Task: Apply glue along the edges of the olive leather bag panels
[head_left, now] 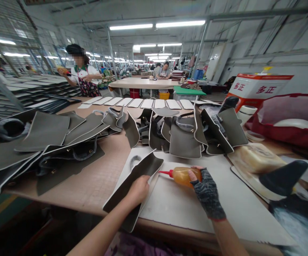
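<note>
My left hand (138, 190), bare, is closed on a grey-brown bag panel (132, 177) with pale edges, tilted over the front of the table. A loop handle (135, 162) in clear wrapping shows behind that panel. In my right hand (206, 192), which wears a dark fingerless glove, lies a squeeze bottle (182, 176) of amber liquid. Its red nozzle points left and its tip is close to the panel's right edge; whether they touch I cannot tell. Both hands are over a pale board (196, 209) on the table.
Bag panels with wrapped handles (47, 131) pile up at left, and more bag pieces (185, 137) stand ahead. Behind them runs a row of pale panels (146, 103). At right are a yellowish block-shaped container (260, 158), a red bag (289, 121) and a large tin (257, 89). A co-worker (83, 74) stands across the table.
</note>
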Demonstrator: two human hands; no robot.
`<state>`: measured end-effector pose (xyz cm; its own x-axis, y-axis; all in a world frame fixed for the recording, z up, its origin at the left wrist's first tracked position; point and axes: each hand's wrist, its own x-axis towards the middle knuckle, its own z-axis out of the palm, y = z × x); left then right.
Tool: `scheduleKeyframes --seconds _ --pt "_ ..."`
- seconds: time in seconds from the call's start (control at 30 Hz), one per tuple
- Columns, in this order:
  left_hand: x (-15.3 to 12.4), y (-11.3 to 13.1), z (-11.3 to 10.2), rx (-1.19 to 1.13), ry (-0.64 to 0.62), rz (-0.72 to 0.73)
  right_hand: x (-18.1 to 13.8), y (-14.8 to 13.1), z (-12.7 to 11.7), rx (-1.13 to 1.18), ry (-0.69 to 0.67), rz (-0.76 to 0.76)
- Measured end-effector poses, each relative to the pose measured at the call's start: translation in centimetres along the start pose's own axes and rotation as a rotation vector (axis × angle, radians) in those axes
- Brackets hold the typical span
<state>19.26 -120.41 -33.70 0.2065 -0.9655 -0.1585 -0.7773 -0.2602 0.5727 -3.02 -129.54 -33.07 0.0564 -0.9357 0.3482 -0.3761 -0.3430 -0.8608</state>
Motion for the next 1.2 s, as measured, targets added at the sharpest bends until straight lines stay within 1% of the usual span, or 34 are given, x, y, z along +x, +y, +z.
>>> scheduleKeyframes --seconds 0.1,0.23,0.4,0.57,0.7,1.0,1.2 --pt "0.1 -0.2 0.1 -0.011 0.003 -0.003 0.6 0.3 0.3 -0.042 0.028 -0.053" --pt "0.2 -0.1 -0.1 -0.023 0.002 0.049 1.1 0.5 0.5 -0.097 0.052 -0.116" --pt "0.2 0.3 -0.4 -0.02 -0.008 0.051 1.4 0.6 0.5 -0.119 0.021 -0.099" --pt "0.1 0.5 -0.4 0.002 -0.016 0.046 1.7 0.5 0.4 -0.12 0.034 -0.092" --pt "0.1 0.4 -0.4 0.01 -0.015 0.048 1.4 0.2 0.2 -0.127 -0.026 -0.049" --pt "0.0 0.4 -0.4 0.005 -0.027 0.055 0.2 0.6 0.0 -0.102 -0.082 0.035" --pt "0.0 0.2 -0.3 -0.012 -0.029 0.059 -1.1 -0.2 -0.2 -0.031 -0.132 0.119"
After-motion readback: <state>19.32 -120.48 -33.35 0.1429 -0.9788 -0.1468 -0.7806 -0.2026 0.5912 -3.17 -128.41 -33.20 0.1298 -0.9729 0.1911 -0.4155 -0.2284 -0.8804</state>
